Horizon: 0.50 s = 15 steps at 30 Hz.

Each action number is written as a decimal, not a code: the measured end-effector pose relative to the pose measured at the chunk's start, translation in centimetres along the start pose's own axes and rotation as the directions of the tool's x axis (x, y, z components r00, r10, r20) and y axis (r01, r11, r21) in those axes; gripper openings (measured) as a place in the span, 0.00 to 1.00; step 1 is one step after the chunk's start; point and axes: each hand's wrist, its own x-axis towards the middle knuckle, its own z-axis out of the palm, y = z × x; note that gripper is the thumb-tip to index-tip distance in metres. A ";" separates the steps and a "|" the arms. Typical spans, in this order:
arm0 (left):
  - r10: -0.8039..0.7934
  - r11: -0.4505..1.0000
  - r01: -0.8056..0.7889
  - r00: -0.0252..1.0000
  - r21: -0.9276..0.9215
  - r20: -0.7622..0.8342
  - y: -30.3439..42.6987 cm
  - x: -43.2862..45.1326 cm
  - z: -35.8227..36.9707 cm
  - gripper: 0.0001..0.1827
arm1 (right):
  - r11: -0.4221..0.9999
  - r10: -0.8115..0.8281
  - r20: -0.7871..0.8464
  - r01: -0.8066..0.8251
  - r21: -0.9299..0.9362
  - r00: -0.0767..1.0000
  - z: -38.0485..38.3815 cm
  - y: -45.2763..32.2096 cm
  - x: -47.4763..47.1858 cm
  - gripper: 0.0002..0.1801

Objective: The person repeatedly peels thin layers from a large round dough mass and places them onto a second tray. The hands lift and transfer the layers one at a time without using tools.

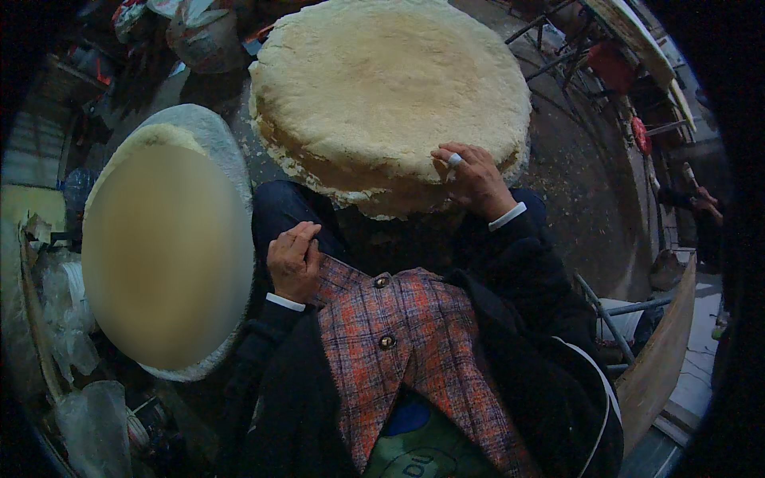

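A large, thick round slab (pixel 388 89) with a rough, pale yellow surface lies in front of my knees. Its near edge is ragged and browner. My right hand (pixel 475 179), with a white band around one finger, touches the slab's near right rim with bent fingers. Whether it pinches a bit of the edge cannot be made out. My left hand (pixel 296 260) is above my left thigh, apart from the slab, fingers curled. It meets the corner of my plaid garment (pixel 406 310); a grip on the cloth is not clear.
To my left stands another rounded form (pixel 167 257), its face blurred, with a grey-white rim. Clear plastic bags (pixel 95 424) lie beyond it. Stuffed sacks (pixel 206 39) stand at the back left. At right are metal tubes (pixel 606 316), a curved board (pixel 660 358) and another person's hands (pixel 706 203).
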 end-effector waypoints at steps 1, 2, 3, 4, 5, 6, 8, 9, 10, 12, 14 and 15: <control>-0.001 1.000 0.001 1.000 0.005 -0.001 -0.1 -0.1 0.0 0.15 | 1.000 0.012 0.011 -0.012 -0.006 1.000 -0.1 0.0 0.0 0.31; -0.002 1.000 0.002 1.000 0.010 -0.002 -0.1 -0.1 -0.1 0.15 | 1.000 0.025 0.022 -0.024 -0.013 0.999 -0.4 -0.1 0.0 0.31; -0.006 1.000 0.006 1.000 -0.003 0.000 0.0 0.0 -0.1 0.15 | 0.999 0.041 0.033 -0.040 -0.024 0.999 -0.7 -0.2 -0.1 0.31; -0.010 1.000 0.010 1.000 -0.016 0.001 0.1 0.1 -0.2 0.15 | 0.999 0.046 0.028 -0.045 -0.013 0.999 -0.8 -0.1 -0.3 0.31; -0.015 0.999 0.015 1.000 -0.028 0.003 0.2 0.2 -0.2 0.15 | 0.999 0.050 0.022 -0.050 -0.003 0.999 -0.9 0.0 -0.4 0.30; -0.011 1.000 0.010 1.000 -0.024 -0.001 0.2 0.1 -0.1 0.15 | 0.999 0.052 0.015 -0.052 0.008 0.999 -1.0 0.2 -0.5 0.30; -0.003 1.000 0.002 1.000 -0.016 -0.009 -0.1 -0.1 0.1 0.16 | 0.996 0.082 0.047 -0.083 0.023 0.996 -1.1 0.8 -0.6 0.29; -0.005 1.000 0.005 1.000 -0.020 -0.005 -0.1 0.0 0.1 0.16 | 0.995 0.097 0.062 -0.099 0.032 0.993 -1.1 0.9 -0.5 0.29; -0.008 1.000 0.008 1.000 -0.024 -0.002 0.0 0.0 0.0 0.16 | 0.996 0.088 0.058 -0.089 0.021 0.994 -1.2 0.9 -0.5 0.28; -0.008 1.000 0.008 1.000 -0.026 0.003 0.0 0.1 -0.1 0.16 | 0.998 0.067 0.049 -0.067 -0.001 0.997 -1.5 0.8 -0.4 0.25; -0.004 1.000 0.004 1.000 -0.023 0.006 -0.2 0.0 0.0 0.16 | 0.999 0.040 0.042 -0.040 0.007 0.998 -1.4 1.1 -0.5 0.29; -0.001 1.000 0.001 1.000 -0.024 0.005 -0.2 0.0 0.1 0.16 | 1.000 0.027 0.038 -0.027 0.011 0.999 -1.4 1.1 -0.5 0.30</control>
